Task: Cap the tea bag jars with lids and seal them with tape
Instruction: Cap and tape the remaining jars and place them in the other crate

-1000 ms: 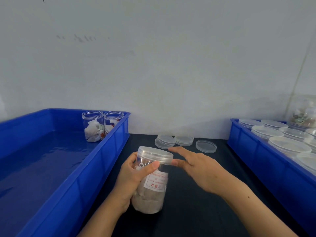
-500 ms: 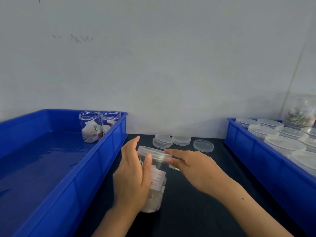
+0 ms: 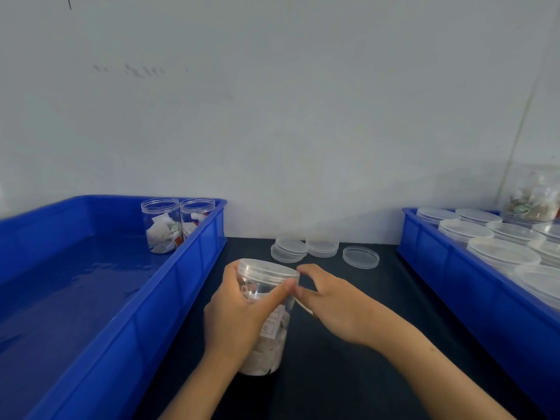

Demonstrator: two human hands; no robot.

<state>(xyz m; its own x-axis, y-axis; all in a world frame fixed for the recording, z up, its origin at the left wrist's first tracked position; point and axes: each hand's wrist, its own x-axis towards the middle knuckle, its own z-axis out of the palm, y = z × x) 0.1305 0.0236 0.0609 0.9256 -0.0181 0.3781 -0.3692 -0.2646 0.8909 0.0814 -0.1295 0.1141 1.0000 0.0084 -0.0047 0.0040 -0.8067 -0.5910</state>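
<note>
Head view: at the desk's front middle, the left hand (image 3: 239, 313) grips a capped jar (image 3: 266, 316) of tea bags, thumb pressed under its lid (image 3: 266, 269), while the right hand (image 3: 336, 301) pinches what looks like tape (image 3: 304, 307) at the jar's side. Sealing appears under way. Two open jars (image 3: 178, 222) wait in the left bin (image 3: 169, 283); spare lids (image 3: 321, 248) lie by the desk's back edge.
</note>
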